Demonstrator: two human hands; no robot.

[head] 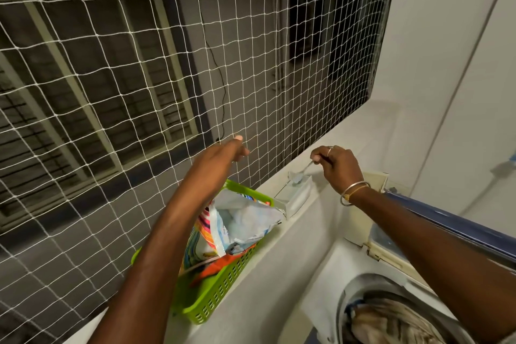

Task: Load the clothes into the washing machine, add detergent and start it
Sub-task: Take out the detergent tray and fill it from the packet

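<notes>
At frame centre the right hand point(336, 165) pinches a spoon point(303, 172) over the white tub point(296, 197) to scoop detergent, while the left hand point(226, 153), fingers loosely curled and empty, hovers above the green basket point(220, 296).

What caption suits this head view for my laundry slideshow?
Right hand dips a small spoon into a white detergent box beside the green plastic basket; striped clothes already fill the drum.

A spoon point(303, 172) is pinched in the right hand point(336, 166) over a small white tray point(296, 198) on the ledge point(268, 274). The left hand point(223, 155) is raised near the netting point(139, 64), fingers loosely curled (nothing is seen in it). An open detergent bag point(240, 225) is held in a green basket point(220, 293). Clothes point(391, 321) are seen in the washing machine drum point(342, 304).
</notes>
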